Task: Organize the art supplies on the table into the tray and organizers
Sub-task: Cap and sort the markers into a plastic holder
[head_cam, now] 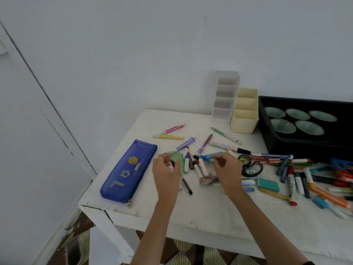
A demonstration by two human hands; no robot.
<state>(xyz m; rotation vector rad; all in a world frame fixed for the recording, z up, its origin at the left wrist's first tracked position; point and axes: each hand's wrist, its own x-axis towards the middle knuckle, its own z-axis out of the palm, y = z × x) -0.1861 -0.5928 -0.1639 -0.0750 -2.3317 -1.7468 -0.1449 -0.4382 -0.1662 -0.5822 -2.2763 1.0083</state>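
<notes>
**Hands**
- Right hand [227, 169]: thumb and fingertips pinch the near end of a blue pen [210, 156], which is low over the middle cluster.
- Left hand [166, 169]: fingers curled over a small dark piece [172, 162] at the edge of a green patch [178, 157]. I cannot tell whether I grip it or only touch it.

**Step in hand, as I judge it**
- I am picking pens out of the middle cluster.
- To do it well, I lift the blue pen straight up so it drags no neighbours. I steady the rest with my left hand.
- I then carry the pen to an organizer and stand it on end, keeping like with like.

**Count, working outward**
- Middle cluster, between my hands: short markers lying crossed, too overlapped to number.
- Scissors [250, 166]: 1, black-handled, just right of my right hand.
- Pencil case [128, 170]: 1, blue, zipped, left of my left hand.
- Beyond the cluster, lying singly:
  - pink marker [172, 129]: 1
  - yellow marker [168, 137]: 1
  - lilac marker [186, 144]: 1
  - purple pen [204, 144]: 1
  - green pen [226, 136]: 1
  - white marker with black cap [229, 147]: 1
- Teal block [268, 184]: 1.
- Heap of markers [305, 180] at the right: many, not countable.
- Organizers: 2, at the far edge of the table [191, 211].
  - white organizer [225, 98]: four tiers
  - cream organizer [245, 111]: three wells
  - nothing shows in either
- Black tray [271, 138]: 1, at the far right, holding 5 green dishes [298, 114].
</notes>
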